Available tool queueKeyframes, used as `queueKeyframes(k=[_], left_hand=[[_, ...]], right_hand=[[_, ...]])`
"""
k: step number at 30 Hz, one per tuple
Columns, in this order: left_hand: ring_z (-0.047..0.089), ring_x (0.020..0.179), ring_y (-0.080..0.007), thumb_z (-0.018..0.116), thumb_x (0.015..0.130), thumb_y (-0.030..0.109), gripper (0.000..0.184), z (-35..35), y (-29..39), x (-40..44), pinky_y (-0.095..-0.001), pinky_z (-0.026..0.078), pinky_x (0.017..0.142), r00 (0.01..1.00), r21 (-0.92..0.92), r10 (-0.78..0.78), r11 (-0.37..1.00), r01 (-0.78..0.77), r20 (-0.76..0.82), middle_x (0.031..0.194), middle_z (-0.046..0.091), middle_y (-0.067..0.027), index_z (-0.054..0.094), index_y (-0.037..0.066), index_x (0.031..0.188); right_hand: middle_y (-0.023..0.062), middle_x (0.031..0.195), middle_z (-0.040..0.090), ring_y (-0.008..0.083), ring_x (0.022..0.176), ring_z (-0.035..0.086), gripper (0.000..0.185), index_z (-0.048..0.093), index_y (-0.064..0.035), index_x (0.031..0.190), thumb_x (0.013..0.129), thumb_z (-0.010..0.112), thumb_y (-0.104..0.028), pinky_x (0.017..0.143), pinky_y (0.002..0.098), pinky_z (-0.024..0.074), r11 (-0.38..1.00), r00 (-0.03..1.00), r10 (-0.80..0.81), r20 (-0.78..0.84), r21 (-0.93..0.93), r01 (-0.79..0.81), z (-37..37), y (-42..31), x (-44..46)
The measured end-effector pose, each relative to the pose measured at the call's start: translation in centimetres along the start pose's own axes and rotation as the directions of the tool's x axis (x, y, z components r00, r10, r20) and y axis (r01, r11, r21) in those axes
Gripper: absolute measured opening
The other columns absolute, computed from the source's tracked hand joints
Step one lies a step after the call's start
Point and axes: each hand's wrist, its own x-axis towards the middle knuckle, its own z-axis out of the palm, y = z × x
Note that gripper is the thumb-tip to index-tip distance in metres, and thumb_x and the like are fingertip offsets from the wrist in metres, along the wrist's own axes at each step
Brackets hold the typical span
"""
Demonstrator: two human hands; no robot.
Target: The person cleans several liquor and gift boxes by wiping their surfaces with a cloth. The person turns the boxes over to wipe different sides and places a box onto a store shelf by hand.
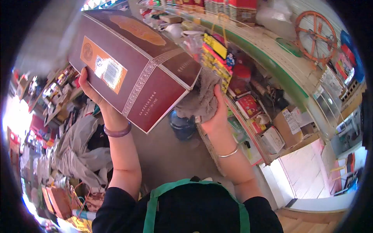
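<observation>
My left hand [94, 94] grips one maroon, barcoded carton [142, 72], which hides most of its fingers. My right hand [216, 115] clutches one grey cloth [203, 97] against its corner.

From where I'm standing, a reddish spoked wheel [315, 37] is rising upright by a green-edged counter [272, 61], and yellow-and-black packets [215, 46] are hanging near the counter's front. Lower down, a cardboard box [286, 127] is sitting just beside a white box [272, 139]. A dark bluish container [183, 126] is resting on the grey floor [167, 157]; across the aisle, a grey sheet [79, 149] is drooping in folds.
</observation>
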Motion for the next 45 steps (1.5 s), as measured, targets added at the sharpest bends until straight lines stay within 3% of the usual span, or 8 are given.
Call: queueKeyframes(k=[12,15,18,23,30,33,38,45], left_hand=[[0.059,0.108,-0.0324,0.056,0.084,0.042,0.063,-0.5,14.2,-10.5,-0.045,0.05,0.092,0.999,0.017,0.044,0.999,-0.044,-0.02,0.123,0.057,-0.018,0.046,0.001,0.13],[0.059,0.109,-0.0326,0.057,0.083,0.041,0.062,-1.0,15.3,-12.1,-0.0454,0.05,0.092,0.999,0.015,0.031,0.999,-0.031,-0.034,0.124,0.057,-0.0175,0.046,0.002,0.13],[0.059,0.109,-0.0328,0.057,0.083,0.041,0.061,0.0,16.0,-13.7,-0.0454,0.049,0.093,0.997,0.008,0.018,1.0,-0.018,-0.07,0.124,0.057,-0.0165,0.048,0.003,0.129],[0.059,0.108,-0.0332,0.057,0.082,0.04,0.057,0.6,15.7,-16.1,-0.0461,0.05,0.092,0.989,0.039,0.102,0.994,-0.098,-0.109,0.122,0.058,-0.016,0.052,0.003,0.126],[0.057,0.11,-0.033,0.055,0.082,0.041,0.06,5.7,12.0,-18.0,-0.0459,0.048,0.094,0.972,0.128,0.14,0.985,-0.117,-0.189,0.123,0.057,-0.0166,0.05,0.003,0.128],[0.056,0.112,-0.0325,0.054,0.082,0.042,0.063,7.2,10.8,-19.2,-0.0452,0.046,0.096,0.914,0.283,0.263,0.943,-0.175,-0.309,0.124,0.056,-0.0165,0.047,0.003,0.13],[0.055,0.111,-0.0316,0.055,0.081,0.043,0.065,10.0,9.3,-21.6,-0.0448,0.046,0.096,0.86,0.388,0.364,0.895,-0.218,-0.357,0.124,0.055,-0.0156,0.045,0.003,0.132],[0.059,0.105,-0.0334,0.057,0.079,0.035,0.055,12.1,7.3,-27.8,-0.0461,0.047,0.094,0.741,0.573,0.56,0.766,-0.292,-0.371,0.118,0.06,-0.0164,0.053,0.001,0.121]], right_hand=[[0.0097,0.113,0.06,0.0223,0.104,0.06,0.032,0.052,-0.0031,0.121,0.093,0.055,-0.018,0.087,0.0364,0.0491,0.885,0.98,-0.194,0.046,-0.422,0.196,5.4,7.5,-6.3],[0.0127,0.11,0.061,0.0244,0.103,0.061,0.036,0.054,-0.0016,0.12,0.088,0.06,-0.017,0.087,0.0366,0.0483,-0.02,0.901,-0.042,0.431,-0.902,0.431,4.0,11.2,-10.4],[0.0142,0.104,0.062,0.0254,0.097,0.061,0.035,0.058,0.0002,0.115,0.085,0.062,-0.018,0.085,0.0357,0.0472,-0.182,0.841,0.505,0.195,-0.928,0.324,-0.2,11.5,-14.1],[0.008,0.11,0.062,0.0169,0.094,0.06,0.033,0.058,0.0011,0.118,0.088,0.061,-0.014,0.082,0.0286,0.0471,0.699,0.981,-0.011,-0.192,-0.703,-0.129,2.5,6.7,-14.9],[0.0187,0.1,0.059,0.0366,0.093,0.06,0.042,0.062,-0.0088,0.112,0.072,0.071,-0.021,0.083,0.0425,0.0488,0.102,0.643,0.133,0.754,-0.656,0.748,6.0,8.0,-18.6],[0.0177,0.103,0.062,0.0328,0.099,0.06,0.028,0.068,-0.0084,0.1,0.076,0.067,-0.022,0.082,0.0405,0.0493,-0.166,0.669,0.738,0.088,-0.938,0.306,-3.6,8.7,-21.2],[0.0072,0.105,0.064,0.0221,0.098,0.06,0.033,0.062,-0.0055,0.11,0.085,0.065,-0.026,0.086,0.0355,0.0473,0.452,0.841,0.451,-0.3,-0.736,-0.504,-9.8,4.3,-17.7],[0.0027,0.103,0.059,0.0147,0.092,0.056,0.021,0.059,-0.0094,0.103,0.09,0.06,-0.027,0.076,0.0333,0.0486,0.78,0.851,0.391,-0.349,-0.366,-0.508,4.2,1.9,-17.0]])
